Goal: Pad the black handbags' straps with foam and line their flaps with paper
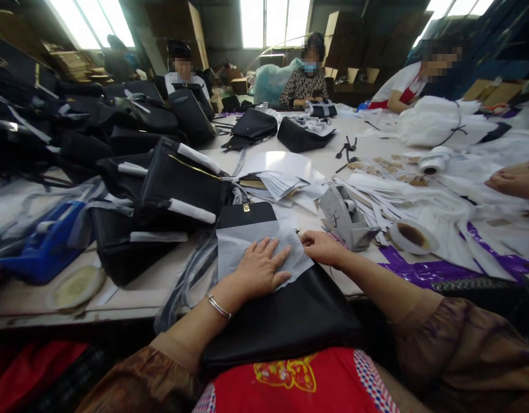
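Daylight is let into the workroom through tall windows (275, 23), and a long bench (137, 301) is spread with goods, all placed here by reference to the black bag nearest the wearer. Beyond that bag, people (303, 86) are seated at the far side. To its left, finished-looking black bags (182, 186) are heaped against one another, perhaps so that bench room is spared. The black bag (281, 327) itself is laid flat, its near end brought over the bench's edge above a red apron (286, 384), presumably so that it is propped within easy reach. Just beyond it, loose paper (281, 169) is stacked. Across its upper part a thin white sheet (230, 246) is spread, a gold clasp (246, 207) being left uncovered past the sheet's far edge. To its right, a grey tape dispenser (339, 215) is stood close by, likely for quick access.

On the sheet, the left hand (262, 267) is pressed palm down with fingers wide, apparently so that slipping is prevented. At the sheet's right edge, the right hand's (322, 246) fingers are drawn narrow beside a small gold fitting (297, 230); whether sheet or fitting is pinched cannot be told.
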Motion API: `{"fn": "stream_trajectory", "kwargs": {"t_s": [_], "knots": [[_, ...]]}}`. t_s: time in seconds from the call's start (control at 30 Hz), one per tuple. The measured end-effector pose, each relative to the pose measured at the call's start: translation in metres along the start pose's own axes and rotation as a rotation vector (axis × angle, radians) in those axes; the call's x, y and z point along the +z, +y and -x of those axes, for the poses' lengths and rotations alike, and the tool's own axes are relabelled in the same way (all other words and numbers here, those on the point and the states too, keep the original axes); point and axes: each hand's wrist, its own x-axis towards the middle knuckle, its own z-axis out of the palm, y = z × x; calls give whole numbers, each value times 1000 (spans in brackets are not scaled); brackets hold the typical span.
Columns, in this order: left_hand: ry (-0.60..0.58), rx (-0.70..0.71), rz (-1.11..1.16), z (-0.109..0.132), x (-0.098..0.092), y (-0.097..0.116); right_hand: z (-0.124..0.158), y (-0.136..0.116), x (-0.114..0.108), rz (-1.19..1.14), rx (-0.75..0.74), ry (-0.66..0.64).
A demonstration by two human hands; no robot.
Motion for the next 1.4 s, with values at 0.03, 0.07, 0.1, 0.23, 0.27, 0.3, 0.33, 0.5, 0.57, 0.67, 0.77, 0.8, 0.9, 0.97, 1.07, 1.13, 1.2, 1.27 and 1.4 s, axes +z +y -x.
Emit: {"fn": "stream_trajectory", "kwargs": {"t_s": [0.03, 0.07, 0.1, 0.23, 0.27, 0.3, 0.33, 0.5, 0.57, 0.67, 0.77, 0.8, 0.9, 0.97, 1.07, 1.13, 1.2, 1.27, 1.4], "knots": [[6, 0, 1, 0, 1, 0, 1, 4, 0, -9, -3, -20], [12, 1, 0, 0, 1, -1, 1, 8, -1, -11, -10, -34], [17, 4, 1, 1, 2, -1, 1, 9, -4, 1, -17, -35], [19, 14, 8, 2, 0, 0, 2, -13, -21, 176, -139, 150], [16, 11, 12, 3, -1, 1, 4, -25, -23, 230, -243, 205], [14, 9, 17, 3, -2, 1, 6, -39, -22, 271, -367, 239], [13, 10, 23, 4, -3, 2, 9, -54, -17, 293, -494, 244], [38, 18, 54, 1, -2, 4, 28, -98, 43, 368, -581, -37], [25, 16, 55, -2, 1, 3, 32, -95, 61, 462, -471, -153], [-3, 10, 55, -2, 4, 2, 30, -76, 64, 599, -396, -175], [-19, -6, 49, 2, 2, 2, 27, -55, 49, 677, -357, -183], [-21, -10, 48, 4, 0, 3, 26, -49, 45, 689, -334, -194], [-9, -30, 45, 11, -8, 5, 26, -38, 40, 718, -304, -197], [0, -56, 40, 19, -12, 6, 28, -34, 40, 733, -315, -191], [-13, -94, 44, 36, -17, 7, 30, -33, 40, 753, -370, -221], [-45, -95, 66, 50, -22, 9, 32, -34, 38, 772, -433, -268], [-92, -65, 95, 62, -28, 10, 34, -36, 34, 797, -480, -318], [-135, -31, 118, 72, -35, 9, 37, -39, 31, 826, -483, -344], [-183, 2, 129, 80, -45, 4, 43, -45, 26, 862, -453, -367]]}}
